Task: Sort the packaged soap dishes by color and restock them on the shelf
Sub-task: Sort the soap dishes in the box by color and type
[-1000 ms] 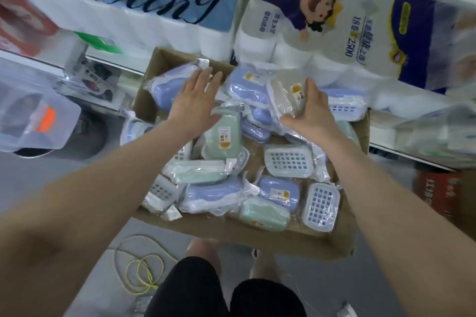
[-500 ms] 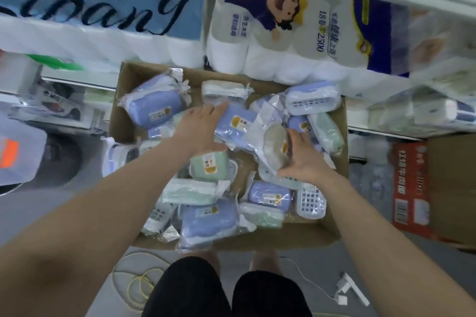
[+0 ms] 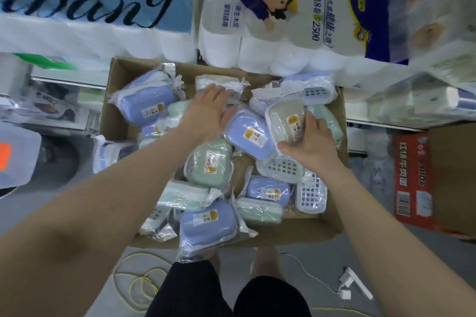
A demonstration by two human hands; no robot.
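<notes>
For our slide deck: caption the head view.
Right hand grips a beige soap dish while left hand rummages in the cardboard box.

Toilet-paper packs (image 3: 278,20), red carton (image 3: 412,177)

Blue soap dish (image 3: 251,134), green soap dish (image 3: 210,163), beige soap dish (image 3: 284,117), brown cardboard box (image 3: 304,230).

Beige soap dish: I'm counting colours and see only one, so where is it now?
The beige soap dish sits right of centre in the cardboard box, gripped by the right hand, beside a blue soap dish.
</notes>
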